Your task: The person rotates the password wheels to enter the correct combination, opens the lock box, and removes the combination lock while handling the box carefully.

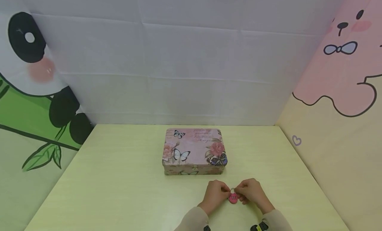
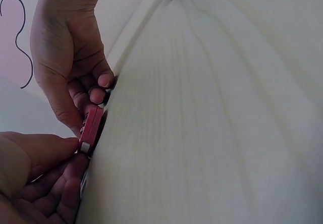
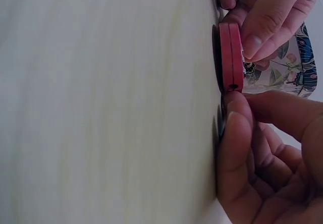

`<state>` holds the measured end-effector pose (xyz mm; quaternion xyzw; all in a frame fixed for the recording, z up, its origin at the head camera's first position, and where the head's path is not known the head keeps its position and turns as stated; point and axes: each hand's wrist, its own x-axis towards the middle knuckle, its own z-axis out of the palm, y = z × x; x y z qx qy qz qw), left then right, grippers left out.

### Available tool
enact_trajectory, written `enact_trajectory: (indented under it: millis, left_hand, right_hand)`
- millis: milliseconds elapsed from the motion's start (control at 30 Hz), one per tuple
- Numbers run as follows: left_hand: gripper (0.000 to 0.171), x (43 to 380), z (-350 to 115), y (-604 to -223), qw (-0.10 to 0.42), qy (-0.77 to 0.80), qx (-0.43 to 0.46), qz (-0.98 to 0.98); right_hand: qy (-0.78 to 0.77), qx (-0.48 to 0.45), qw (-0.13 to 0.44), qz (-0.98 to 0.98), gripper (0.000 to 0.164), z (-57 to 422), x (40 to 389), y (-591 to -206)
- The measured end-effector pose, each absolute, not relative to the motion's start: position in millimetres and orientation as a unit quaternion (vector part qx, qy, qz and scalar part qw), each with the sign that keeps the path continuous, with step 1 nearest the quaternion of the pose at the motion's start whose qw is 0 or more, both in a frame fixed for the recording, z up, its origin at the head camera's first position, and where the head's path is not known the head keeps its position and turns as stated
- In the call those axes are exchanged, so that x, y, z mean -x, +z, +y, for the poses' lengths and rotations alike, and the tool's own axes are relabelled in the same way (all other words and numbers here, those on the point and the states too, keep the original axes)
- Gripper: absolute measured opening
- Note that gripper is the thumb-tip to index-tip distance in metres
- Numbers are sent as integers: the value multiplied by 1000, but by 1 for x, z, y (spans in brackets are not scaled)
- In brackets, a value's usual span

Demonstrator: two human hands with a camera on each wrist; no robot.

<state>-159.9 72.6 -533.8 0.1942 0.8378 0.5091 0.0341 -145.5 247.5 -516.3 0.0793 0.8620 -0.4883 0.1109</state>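
A small pinkish-red combination padlock (image 1: 233,198) with dark-marked dials and a thin metal shackle (image 1: 232,190) is held low at the table's surface, shackle pointing away from me. My left hand (image 1: 214,195) pinches its left side between thumb and fingers. From the other side, my right hand (image 1: 253,192) pinches the padlock near the shackle. In the right wrist view the padlock (image 3: 231,57) stands edge-on, showing a dark hole in its end. A pale button-like piece shows on the padlock (image 2: 91,128) in the left wrist view. Whether the shackle is latched cannot be told.
Beyond the hands sits a closed pink tin box (image 1: 192,141) printed with butterflies and roses. The pale wood-grain table (image 1: 104,191) meets a white cloth wall (image 1: 185,75) at the back. Panels with cartoon drawings stand at both sides.
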Motion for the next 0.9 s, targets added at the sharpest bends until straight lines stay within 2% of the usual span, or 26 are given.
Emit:
enact_trajectory:
  millis: [500,700,800,900]
  left_hand:
    - [8,164,68,-538,19,488,-212,846]
    - [5,158,60,-527,13,445,-227,866]
    - [2,156,53,-517,-10,406,-259,876]
    - [7,155,43,-508,-73,361,-309,877]
  right_hand:
    - [-466,-85,107,874,10,243,155,-520]
    - [-427,-71,109,895,14,246,153,-515]
    - [-394,-49,100,912,16,249,151,-510]
    - [-362,-35,78,928,14,249,150,-502]
